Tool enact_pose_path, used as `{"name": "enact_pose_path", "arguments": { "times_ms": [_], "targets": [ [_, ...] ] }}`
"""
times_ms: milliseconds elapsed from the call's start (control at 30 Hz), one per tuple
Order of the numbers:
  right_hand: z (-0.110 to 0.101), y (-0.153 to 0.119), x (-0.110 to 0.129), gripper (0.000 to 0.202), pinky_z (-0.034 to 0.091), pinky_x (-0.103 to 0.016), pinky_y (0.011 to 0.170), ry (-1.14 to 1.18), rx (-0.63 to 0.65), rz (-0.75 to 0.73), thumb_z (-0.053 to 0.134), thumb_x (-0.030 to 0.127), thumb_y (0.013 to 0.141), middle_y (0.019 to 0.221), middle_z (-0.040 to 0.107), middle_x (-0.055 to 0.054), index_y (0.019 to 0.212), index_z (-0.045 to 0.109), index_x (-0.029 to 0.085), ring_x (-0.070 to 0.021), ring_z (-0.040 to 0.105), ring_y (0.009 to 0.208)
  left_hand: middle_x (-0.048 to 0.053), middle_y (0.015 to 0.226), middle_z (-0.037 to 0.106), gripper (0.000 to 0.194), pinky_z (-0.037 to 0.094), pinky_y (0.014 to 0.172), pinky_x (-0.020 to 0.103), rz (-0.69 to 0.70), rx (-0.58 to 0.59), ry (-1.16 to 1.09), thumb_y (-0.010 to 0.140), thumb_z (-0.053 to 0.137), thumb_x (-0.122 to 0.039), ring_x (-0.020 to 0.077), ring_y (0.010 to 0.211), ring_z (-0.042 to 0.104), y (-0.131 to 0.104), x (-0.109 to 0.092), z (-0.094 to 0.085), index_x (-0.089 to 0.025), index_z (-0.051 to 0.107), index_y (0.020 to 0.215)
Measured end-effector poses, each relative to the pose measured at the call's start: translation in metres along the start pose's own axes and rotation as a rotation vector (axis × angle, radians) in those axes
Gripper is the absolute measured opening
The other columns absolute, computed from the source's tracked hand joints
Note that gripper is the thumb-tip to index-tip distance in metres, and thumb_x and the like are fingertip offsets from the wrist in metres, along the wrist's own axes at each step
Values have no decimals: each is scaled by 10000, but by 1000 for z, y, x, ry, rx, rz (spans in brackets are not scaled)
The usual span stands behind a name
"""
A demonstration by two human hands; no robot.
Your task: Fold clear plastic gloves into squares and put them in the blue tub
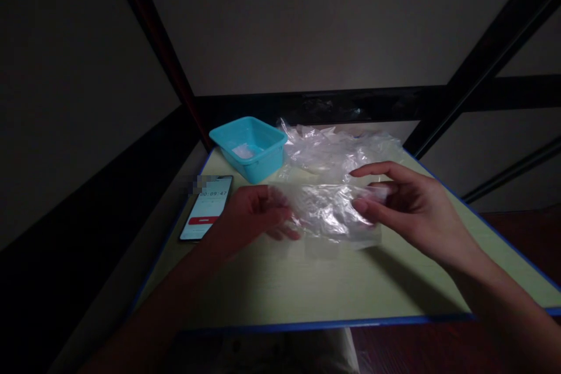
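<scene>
Holding a clear, crinkled plastic bag or film [328, 210] out flat above the counter, head view: left hand [258, 213] grips its left end, fingers slightly blurred; right hand [423, 210] pinches the right end between thumb and curled fingers, index finger raised. Film is stretched between both hands, wrinkled and shiny, not folded or put down; whether it has an opening, cannot tell. As for progress, this one piece is in hand and spread, while a loose, crumpled heap of clear plastic [333, 149] lies unsorted at the back of the pale, blue-edged counter [307, 298], just behind the film. Turquoise rectangular plastic basket [268, 165] sits upright to the left of the heap, with a small whitish translucent piece [243, 151] inside, too dim to identify; held film is outside it. Black-framed phone [205, 207] lies screen up near the left edge, close to left hand, timer display lit.
</scene>
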State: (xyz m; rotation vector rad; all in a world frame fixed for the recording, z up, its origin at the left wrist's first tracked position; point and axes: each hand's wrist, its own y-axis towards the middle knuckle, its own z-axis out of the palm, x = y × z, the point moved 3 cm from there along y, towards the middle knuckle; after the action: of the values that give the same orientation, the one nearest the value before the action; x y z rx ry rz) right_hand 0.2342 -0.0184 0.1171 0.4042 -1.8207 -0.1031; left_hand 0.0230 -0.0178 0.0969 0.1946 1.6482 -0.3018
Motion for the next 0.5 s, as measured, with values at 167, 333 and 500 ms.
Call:
{"name": "enact_pose_path", "arguments": {
  "times_ms": [167, 333, 500],
  "targets": [
    [10, -1, -35, 355, 408, -204, 388, 144, 86, 203, 687, 269, 673, 495, 526, 76, 966, 509, 180, -97, 508, 407, 23, 679, 689, 137, 519, 512, 262, -143, 43, -100, 640, 618, -241, 152, 541, 649, 14, 20, 2, -152, 603, 743],
    [19, -5, -83, 502, 469, -216, 436, 262, 165, 396, 700, 272, 672, 623, 615, 36, 1111, 468, 196, -110, 573, 502, 7, 632, 675, 70, 449, 473, 203, -406, -59, 71, 752, 539, -217, 139, 502, 640, 33, 55, 4, -158, 517, 783],
    [18, -2, -101, 359, 511, -209, 510, 255, 319, 535, 721, 280, 679, 693, 632, 27, 1013, 616, 200, -86, 592, 566, -2, 627, 670, 132, 412, 474, 172, -428, -114, 92, 855, 445, -302, 123, 522, 639, 37, 67, -1, -174, 475, 857]
  ]
}}
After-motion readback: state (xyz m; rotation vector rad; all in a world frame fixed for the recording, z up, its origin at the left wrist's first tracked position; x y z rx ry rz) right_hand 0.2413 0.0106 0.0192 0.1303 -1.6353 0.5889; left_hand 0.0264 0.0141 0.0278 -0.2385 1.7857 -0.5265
